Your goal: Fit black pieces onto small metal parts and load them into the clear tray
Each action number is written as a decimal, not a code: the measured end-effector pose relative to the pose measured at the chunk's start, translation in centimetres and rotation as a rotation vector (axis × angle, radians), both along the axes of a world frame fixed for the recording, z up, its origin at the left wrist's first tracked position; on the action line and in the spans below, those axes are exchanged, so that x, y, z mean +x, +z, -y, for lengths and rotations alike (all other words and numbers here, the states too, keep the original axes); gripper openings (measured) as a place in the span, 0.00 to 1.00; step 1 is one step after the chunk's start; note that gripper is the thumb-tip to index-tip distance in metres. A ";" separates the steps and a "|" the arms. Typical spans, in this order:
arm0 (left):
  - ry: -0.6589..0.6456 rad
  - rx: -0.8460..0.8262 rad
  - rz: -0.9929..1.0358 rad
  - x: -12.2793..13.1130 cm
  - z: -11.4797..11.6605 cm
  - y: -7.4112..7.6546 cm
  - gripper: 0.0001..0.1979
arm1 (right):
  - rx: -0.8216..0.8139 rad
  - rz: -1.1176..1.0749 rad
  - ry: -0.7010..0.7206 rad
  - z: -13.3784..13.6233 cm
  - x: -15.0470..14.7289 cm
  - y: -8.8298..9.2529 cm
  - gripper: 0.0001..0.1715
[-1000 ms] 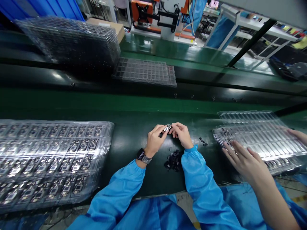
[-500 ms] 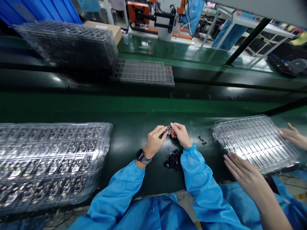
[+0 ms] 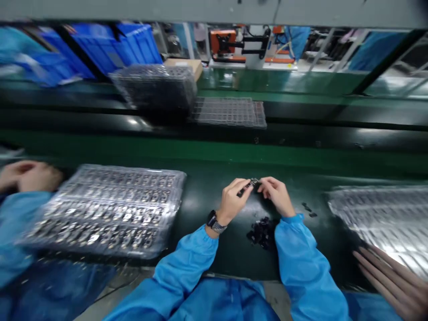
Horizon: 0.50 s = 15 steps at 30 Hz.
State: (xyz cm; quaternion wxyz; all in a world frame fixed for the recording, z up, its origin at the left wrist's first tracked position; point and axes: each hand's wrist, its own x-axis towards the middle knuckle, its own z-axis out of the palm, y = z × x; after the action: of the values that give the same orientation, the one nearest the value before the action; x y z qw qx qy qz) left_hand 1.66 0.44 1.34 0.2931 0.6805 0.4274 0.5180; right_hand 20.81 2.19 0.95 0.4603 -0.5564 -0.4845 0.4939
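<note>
Between the thumb and fingers of my left hand [image 3: 233, 201] is a small dark circuit board [image 3: 253, 182], held tilted above the green work surface. My right hand [image 3: 277, 195] is closed, its fingertips at the board's right end; whether they pinch the board or a tiny part is too blurred to tell. Just below my hands lies a pile of small black parts [image 3: 263, 232]. A few more black pieces [image 3: 309, 210] lie right of my right hand. To the left, a clear plastic tray [image 3: 179, 196] holds rows of circuit boards.
At right, a co-worker's hand [image 3: 389, 276] is beside another clear tray [image 3: 347, 198]. A different person's hands [image 3: 35, 176] are at the far left. Stacked clear trays [image 3: 157, 89] and a flatter stack [image 3: 230, 111] stand at the back, with blue bins [image 3: 127, 49] behind.
The view has swung left, bringing a person's hands into sight at the left. My right fingertips have drawn slightly away from the board, which stays in my left hand.
</note>
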 end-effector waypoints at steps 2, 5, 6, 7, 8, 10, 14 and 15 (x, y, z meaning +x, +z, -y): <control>0.033 -0.036 0.043 -1.0 1.8 1.9 0.10 | 0.006 0.079 -0.003 -0.2 0.4 -0.5 0.28; 0.049 -0.100 0.061 -3.1 6.1 4.8 0.07 | 0.010 0.146 0.018 -0.5 0.6 -1.6 0.32; 0.041 -0.121 0.044 -4.2 7.6 5.7 0.06 | 0.016 0.166 0.025 -0.5 0.6 -1.9 0.33; 0.033 -0.141 0.014 -5.5 9.0 6.6 0.06 | 0.025 0.188 0.029 -0.6 0.6 -2.1 0.34; 0.030 -0.156 -0.030 -7.2 10.2 7.6 0.05 | 0.033 0.210 0.029 -0.6 0.6 -2.2 0.34; 0.071 -0.154 -0.161 -11.6 11.8 9.5 0.06 | 0.045 0.249 0.028 -0.6 0.5 -2.4 0.33; 0.466 -0.122 -0.493 -22.1 11.6 12.4 0.12 | 0.057 0.311 0.052 -0.7 0.6 -2.4 0.30; 0.569 -0.127 -0.579 -24.5 11.0 12.7 0.15 | 0.060 0.326 0.058 -0.7 0.6 -2.4 0.30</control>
State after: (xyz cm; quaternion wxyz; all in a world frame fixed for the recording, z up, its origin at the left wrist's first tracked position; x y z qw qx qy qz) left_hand -22.81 -10.58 14.05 0.0471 0.6333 0.6945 0.3381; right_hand 21.45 2.93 -1.46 0.3777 -0.6010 -0.5829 0.3954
